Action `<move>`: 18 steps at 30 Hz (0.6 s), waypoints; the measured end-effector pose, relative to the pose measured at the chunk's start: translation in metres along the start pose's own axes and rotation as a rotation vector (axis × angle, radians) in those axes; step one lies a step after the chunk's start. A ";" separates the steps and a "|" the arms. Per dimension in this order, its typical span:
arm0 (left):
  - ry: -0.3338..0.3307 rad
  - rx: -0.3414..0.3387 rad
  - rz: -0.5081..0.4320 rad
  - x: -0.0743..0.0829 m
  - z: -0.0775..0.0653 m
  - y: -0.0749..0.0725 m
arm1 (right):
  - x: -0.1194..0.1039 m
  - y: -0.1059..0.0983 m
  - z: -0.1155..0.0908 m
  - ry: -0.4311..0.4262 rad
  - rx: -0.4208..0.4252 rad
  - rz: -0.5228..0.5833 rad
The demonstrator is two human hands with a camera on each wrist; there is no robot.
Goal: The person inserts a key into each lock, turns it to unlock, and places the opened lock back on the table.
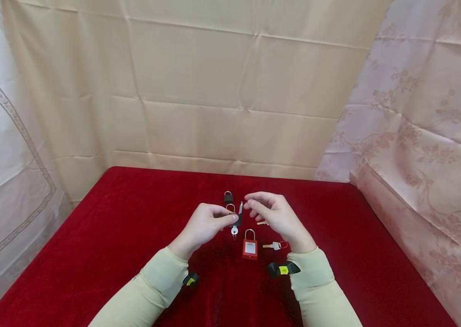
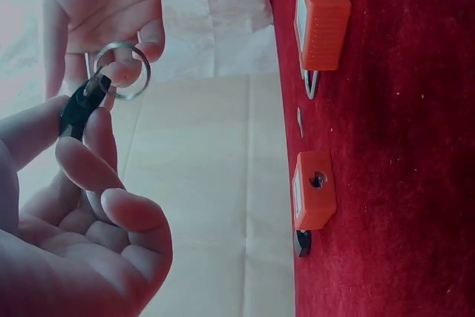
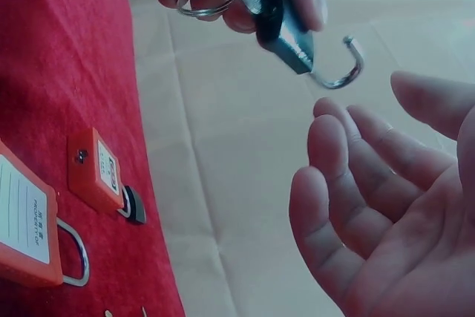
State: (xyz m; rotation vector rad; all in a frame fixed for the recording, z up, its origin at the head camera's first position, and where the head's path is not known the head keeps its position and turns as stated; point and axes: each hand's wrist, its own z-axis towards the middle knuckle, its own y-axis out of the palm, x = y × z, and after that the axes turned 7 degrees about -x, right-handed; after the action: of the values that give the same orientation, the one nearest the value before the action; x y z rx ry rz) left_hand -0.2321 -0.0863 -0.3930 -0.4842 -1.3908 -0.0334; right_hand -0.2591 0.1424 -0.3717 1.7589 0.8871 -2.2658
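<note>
My left hand (image 1: pixel 207 225) pinches a small black padlock (image 3: pixel 288 35) between thumb and fingers, above the table. Its silver shackle (image 3: pixel 355 66) is swung out, with the free end away from the body. A key (image 1: pixel 234 230) sits in the bottom of the lock, and a metal split ring (image 2: pixel 123 70) hangs from it. Just right of the shackle is my right hand (image 1: pixel 273 215), its fingers loosely bent and apart from the lock, holding nothing.
On the red cloth-covered table (image 1: pixel 132 254) stands a red padlock (image 1: pixel 250 250) with a white label. Beside it lies a key (image 1: pixel 272 245) on a red ring, and another key (image 1: pixel 261 222) lies partly behind my right hand. Farther back are a second orange-red padlock (image 3: pixel 93 168) and a black one (image 1: pixel 228 198).
</note>
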 end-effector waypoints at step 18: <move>0.007 0.009 0.060 0.001 -0.002 0.001 | 0.000 0.008 0.003 -0.006 -0.009 -0.045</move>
State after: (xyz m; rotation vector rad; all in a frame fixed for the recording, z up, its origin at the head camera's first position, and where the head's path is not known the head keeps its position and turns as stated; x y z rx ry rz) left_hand -0.2301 -0.0854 -0.3922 -0.5177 -1.3686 0.0195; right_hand -0.2576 0.1344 -0.3742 1.7451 0.9437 -2.2901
